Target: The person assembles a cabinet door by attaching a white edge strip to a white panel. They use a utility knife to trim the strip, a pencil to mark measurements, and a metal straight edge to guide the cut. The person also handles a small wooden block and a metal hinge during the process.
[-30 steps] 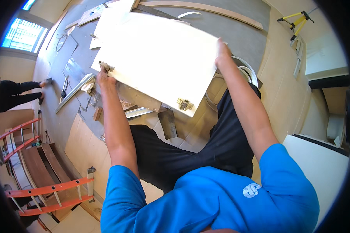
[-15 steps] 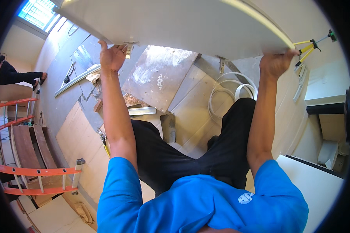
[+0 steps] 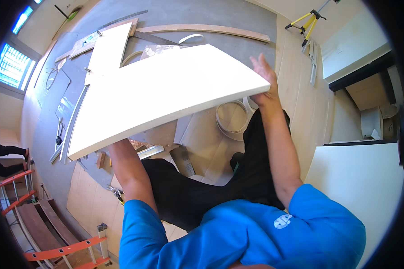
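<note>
A white cabinet door is held up in front of me at a slant, its bright broad face upward. My right hand is at its right corner, palm against the edge and fingers stretched upward. The left forearm runs under the door's near edge, which hides my left hand and its fingers. Beyond the door, partly covered by it, is a second white panel with small metal fittings along its left side.
Coiled edging strip lies by my knees. Long wooden strips lie across the far floor. A yellow tripod stands far right, an orange ladder at lower left. A white cabinet stands right. Another person's legs show far left.
The door has come down and nearer and has turned over, its bright face now upward. My left hand has gone out of sight beneath it. The view has shifted.
</note>
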Motion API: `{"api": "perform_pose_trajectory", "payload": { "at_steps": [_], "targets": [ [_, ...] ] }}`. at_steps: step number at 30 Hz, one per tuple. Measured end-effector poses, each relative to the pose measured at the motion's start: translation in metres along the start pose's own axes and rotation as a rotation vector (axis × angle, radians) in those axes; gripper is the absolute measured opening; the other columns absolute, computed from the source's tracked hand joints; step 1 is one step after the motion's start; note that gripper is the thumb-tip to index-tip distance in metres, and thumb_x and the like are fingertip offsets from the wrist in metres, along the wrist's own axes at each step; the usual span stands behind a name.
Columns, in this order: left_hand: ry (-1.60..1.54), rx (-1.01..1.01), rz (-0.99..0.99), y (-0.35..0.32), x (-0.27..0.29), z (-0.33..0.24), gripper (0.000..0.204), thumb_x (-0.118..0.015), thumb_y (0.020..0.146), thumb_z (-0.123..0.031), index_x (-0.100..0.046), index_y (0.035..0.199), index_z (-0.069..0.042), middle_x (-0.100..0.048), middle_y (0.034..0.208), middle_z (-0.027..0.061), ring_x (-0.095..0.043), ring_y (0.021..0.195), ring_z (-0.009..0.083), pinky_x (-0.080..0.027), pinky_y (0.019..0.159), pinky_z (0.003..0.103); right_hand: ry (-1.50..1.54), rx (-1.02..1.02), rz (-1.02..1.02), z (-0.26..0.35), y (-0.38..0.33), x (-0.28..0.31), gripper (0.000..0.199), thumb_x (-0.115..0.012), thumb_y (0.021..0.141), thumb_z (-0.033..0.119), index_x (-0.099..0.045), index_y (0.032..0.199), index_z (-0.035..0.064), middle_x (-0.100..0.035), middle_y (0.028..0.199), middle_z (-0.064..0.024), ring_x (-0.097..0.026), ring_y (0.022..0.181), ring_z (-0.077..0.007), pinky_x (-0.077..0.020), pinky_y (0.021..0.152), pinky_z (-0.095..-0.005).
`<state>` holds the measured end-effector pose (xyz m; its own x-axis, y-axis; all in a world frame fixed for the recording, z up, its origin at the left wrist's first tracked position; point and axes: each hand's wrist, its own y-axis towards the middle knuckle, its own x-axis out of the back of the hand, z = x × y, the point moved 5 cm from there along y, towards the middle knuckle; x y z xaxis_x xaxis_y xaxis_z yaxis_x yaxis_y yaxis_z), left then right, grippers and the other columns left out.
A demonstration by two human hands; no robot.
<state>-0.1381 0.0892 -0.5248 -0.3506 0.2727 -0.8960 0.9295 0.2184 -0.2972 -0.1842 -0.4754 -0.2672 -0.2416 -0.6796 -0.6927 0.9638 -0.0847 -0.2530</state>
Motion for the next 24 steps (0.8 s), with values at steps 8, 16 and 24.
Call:
{"api": "perform_pose_trajectory", "payload": {
  "at_steps": [8,16,24],
  "targets": [
    [0.085,-0.087,0.441,0.024,-0.074,-0.035,0.087,-0.046,0.099,-0.07,-0.046,0.15,0.001,-0.048,0.153,0.0217,-0.049,0.138,0.0397,-0.034,0.12,0.055,-0.283,-0.366,0.192,-0.044,-0.006,0.046,0.057,-0.065,0.103,0.018,-0.041,0.148,-0.007,-0.062,0.134,-0.018,-0.066,0.119,-0.0225,-0.0556,0.1,-0.0364],
    [-0.066,0.156,0.49,-0.009,-0.094,-0.021,0.074,-0.057,0.101,-0.051,-0.047,0.146,0.006,-0.052,0.149,0.025,-0.052,0.137,0.0389,-0.039,0.117,0.057,-0.427,-0.046,0.098,-0.056,0.013,0.041,0.067,-0.069,0.097,0.008,-0.037,0.156,0.0017,-0.059,0.139,-0.0159,-0.062,0.122,-0.0234,-0.0531,0.102,-0.0354],
    [0.04,0.021,0.131,0.003,0.011,-0.045,0.06,-0.064,0.087,-0.026,-0.057,0.137,0.007,-0.062,0.139,0.0232,-0.058,0.13,0.0376,-0.043,0.115,0.056,-0.521,-0.089,0.128,-0.078,0.018,0.039,0.085,-0.072,0.093,0.001,-0.022,0.162,0.0035,-0.056,0.144,-0.0193,-0.058,0.128,-0.0256,-0.0495,0.104,-0.0343]
  ]
}}
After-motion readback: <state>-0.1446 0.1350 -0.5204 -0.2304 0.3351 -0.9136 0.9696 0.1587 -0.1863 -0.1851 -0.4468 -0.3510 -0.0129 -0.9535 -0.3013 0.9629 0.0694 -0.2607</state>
